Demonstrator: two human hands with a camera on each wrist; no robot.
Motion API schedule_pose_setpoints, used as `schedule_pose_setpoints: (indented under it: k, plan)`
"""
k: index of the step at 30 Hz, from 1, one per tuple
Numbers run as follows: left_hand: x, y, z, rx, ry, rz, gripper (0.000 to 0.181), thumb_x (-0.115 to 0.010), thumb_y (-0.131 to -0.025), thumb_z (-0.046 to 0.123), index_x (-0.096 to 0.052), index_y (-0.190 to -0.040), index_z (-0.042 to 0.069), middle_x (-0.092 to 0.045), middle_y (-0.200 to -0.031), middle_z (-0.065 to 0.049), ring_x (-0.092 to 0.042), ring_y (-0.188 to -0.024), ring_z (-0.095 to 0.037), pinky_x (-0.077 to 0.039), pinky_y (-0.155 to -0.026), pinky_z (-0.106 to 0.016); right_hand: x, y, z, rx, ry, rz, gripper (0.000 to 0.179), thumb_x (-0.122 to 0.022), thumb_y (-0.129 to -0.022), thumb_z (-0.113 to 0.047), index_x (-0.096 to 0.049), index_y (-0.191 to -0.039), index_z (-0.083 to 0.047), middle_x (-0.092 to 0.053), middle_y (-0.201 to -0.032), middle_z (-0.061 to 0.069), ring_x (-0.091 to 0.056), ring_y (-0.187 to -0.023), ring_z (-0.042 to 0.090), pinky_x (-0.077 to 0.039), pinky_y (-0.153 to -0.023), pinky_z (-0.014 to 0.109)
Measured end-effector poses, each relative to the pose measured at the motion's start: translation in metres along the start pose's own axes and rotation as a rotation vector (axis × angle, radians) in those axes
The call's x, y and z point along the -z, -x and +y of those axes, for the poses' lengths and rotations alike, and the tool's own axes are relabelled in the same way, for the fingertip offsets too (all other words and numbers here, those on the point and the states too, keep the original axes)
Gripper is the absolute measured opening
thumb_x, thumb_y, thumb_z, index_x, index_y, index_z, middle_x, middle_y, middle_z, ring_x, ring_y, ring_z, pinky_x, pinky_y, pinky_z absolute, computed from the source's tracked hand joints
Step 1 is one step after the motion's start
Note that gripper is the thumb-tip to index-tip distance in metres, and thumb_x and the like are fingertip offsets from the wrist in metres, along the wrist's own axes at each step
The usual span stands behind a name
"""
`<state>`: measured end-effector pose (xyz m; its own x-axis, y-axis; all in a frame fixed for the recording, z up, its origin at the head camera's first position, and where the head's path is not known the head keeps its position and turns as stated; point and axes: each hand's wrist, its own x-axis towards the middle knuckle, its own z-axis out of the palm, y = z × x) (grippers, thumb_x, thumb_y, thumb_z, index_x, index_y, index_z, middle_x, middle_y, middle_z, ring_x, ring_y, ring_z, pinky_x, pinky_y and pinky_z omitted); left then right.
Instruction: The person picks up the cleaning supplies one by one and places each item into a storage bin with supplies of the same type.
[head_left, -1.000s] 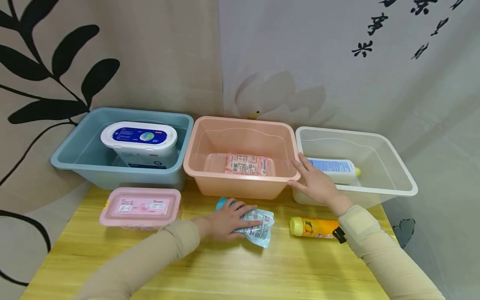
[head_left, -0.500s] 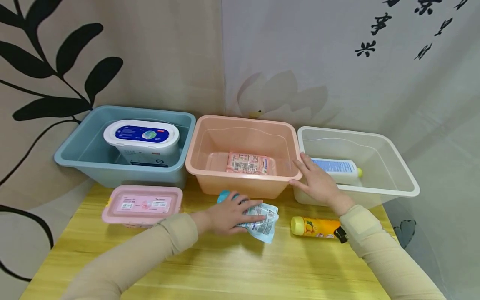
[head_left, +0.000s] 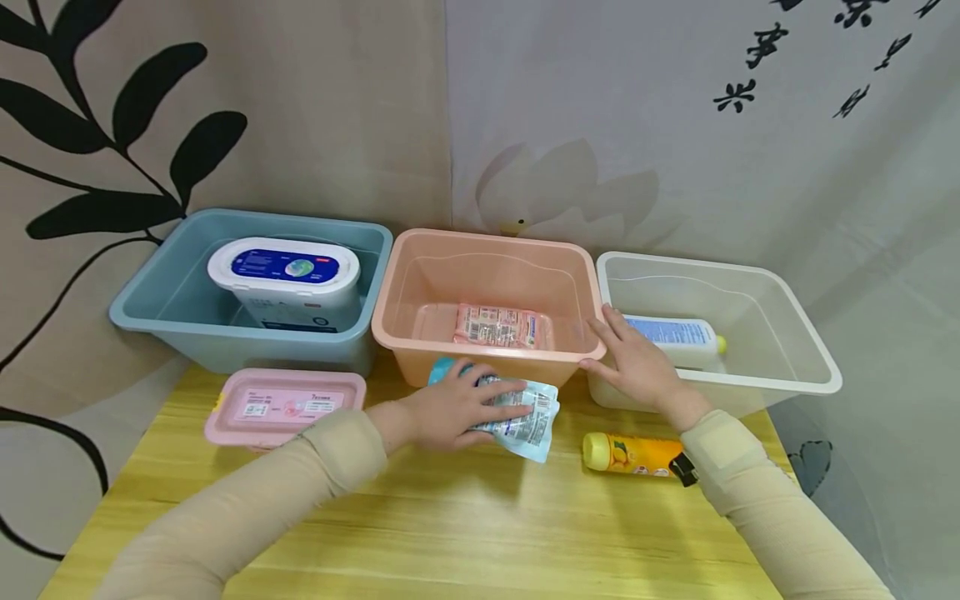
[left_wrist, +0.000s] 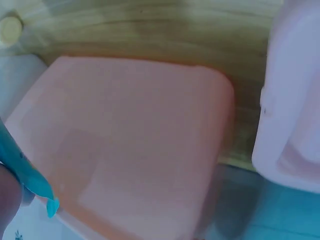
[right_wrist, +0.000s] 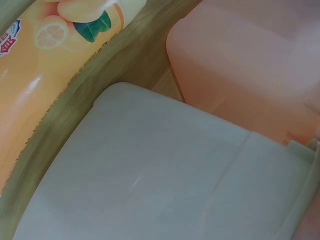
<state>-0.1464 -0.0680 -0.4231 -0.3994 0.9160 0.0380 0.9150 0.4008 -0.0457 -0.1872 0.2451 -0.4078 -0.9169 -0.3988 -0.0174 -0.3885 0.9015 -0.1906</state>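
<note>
My left hand (head_left: 442,410) grips a light blue printed pouch (head_left: 532,421) from above, in front of the peach bin (head_left: 480,367). The pouch appears lifted off the table; its teal end (left_wrist: 25,175) shows beside my fingers in the left wrist view. Inside the peach bin lies a pink printed packet (head_left: 498,327). My right hand (head_left: 641,371) rests with extended fingers at the adjoining rims of the peach bin and the white bin (head_left: 787,389). A white bottle with a blue label (head_left: 678,342) lies in the white bin.
At the left, a blue bin (head_left: 240,346) holds a white lidded tub (head_left: 300,292). In front of it sits a pink lidded box (head_left: 285,406). An orange bottle with a yellow cap (head_left: 633,455) lies near my right forearm. A printed curtain (head_left: 337,108) hangs behind the bins.
My left hand has raised the light blue pouch and brought it closer to the peach bin's front wall. The right hand stays at the bin rims. The head view has shifted slightly.
</note>
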Motion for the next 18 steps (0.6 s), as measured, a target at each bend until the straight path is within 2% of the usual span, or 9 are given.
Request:
schedule_pose_setpoints:
  k: [12,18]
  plan:
    - [0.021,0.001,0.003,0.012,0.017,-0.021,0.054,-0.038,-0.097,0.049,-0.022,-0.148,0.038,-0.021,-0.155,0.006,-0.034,-0.128,-0.024,-0.026,-0.105,-0.05,-0.001,-0.002,0.0,0.002,-0.005,-0.002,0.075,-0.047,-0.092,-0.054,-0.027,-0.148,-0.008,-0.011,-0.156,0.019,-0.019,-0.142,0.04,-0.031,-0.108,0.054]
    - [0.033,0.0,0.002,-0.008,0.025,0.051,0.053,-0.039,-0.097,0.047,-0.026,-0.147,0.036,-0.024,-0.155,0.004,-0.034,-0.129,-0.026,-0.026,-0.106,-0.052,-0.001,-0.001,0.0,0.005,-0.012,0.011,0.074,-0.047,-0.092,-0.053,-0.029,-0.147,-0.008,-0.013,-0.156,0.02,-0.022,-0.14,0.041,-0.034,-0.105,0.056]
